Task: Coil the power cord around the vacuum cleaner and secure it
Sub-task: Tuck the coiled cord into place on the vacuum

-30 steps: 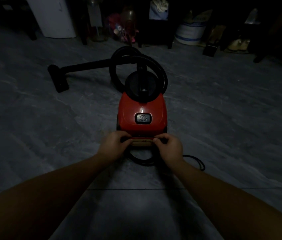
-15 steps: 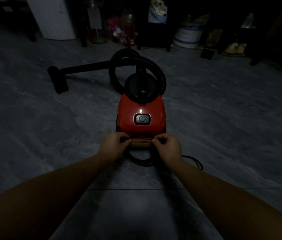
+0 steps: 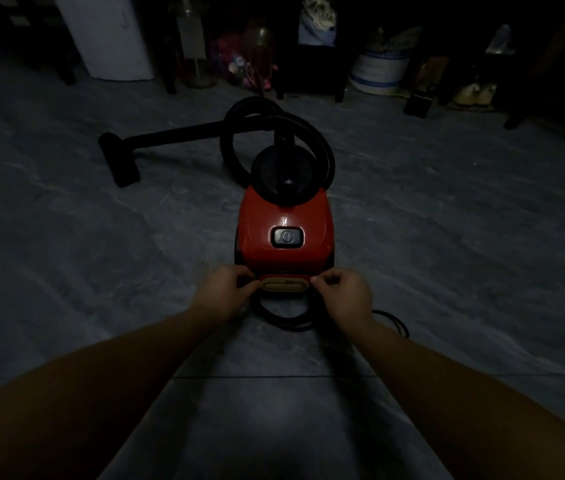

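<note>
A red canister vacuum cleaner (image 3: 284, 216) sits on the dark grey floor with its rear end toward me. A beige oval piece (image 3: 284, 285) is at that rear end. My left hand (image 3: 227, 292) has curled fingers pinching at the piece's left end. My right hand (image 3: 343, 294) pinches at its right end. The black power cord (image 3: 284, 318) hangs in a loop on the floor between my hands, and more of it trails off to the right (image 3: 398, 322). Dim light hides exactly where my fingertips meet the cord.
The black hose (image 3: 322, 140) arches over the vacuum's front. Its wand and floor nozzle (image 3: 120, 164) lie out to the left. Along the back stand a white appliance (image 3: 107, 32), dark furniture legs, a white bucket (image 3: 378, 69) and shoes (image 3: 475, 93).
Both hands stay at the vacuum's rear end, with only small finger movements. The cord loop lies as before.
</note>
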